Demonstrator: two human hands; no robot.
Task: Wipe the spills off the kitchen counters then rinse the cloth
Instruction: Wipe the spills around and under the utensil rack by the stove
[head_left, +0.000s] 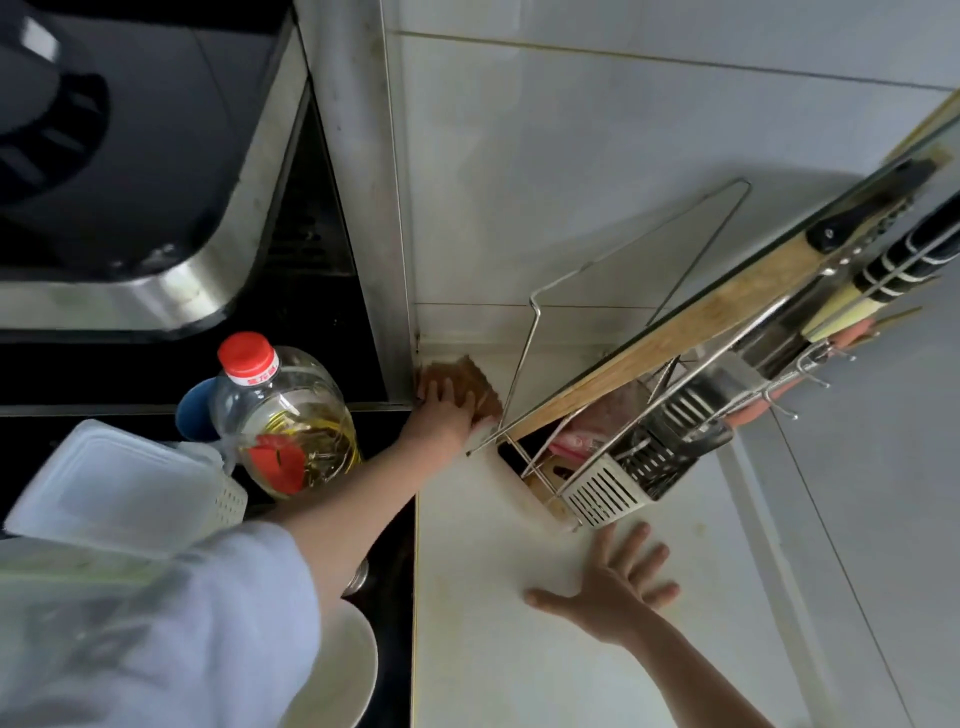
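Pressing brown cloth (475, 382) flat beneath left hand (441, 410), corner of counter (493, 649)

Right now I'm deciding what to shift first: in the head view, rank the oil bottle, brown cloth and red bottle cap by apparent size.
1. oil bottle, though it sits nearer the camera
2. brown cloth, partly under the left hand
3. red bottle cap

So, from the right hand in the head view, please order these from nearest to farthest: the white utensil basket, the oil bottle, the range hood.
From the right hand:
1. White utensil basket, just beyond the fingertips, on the counter.
2. Oil bottle, to the left, by the stove.
3. Range hood, far upper left.
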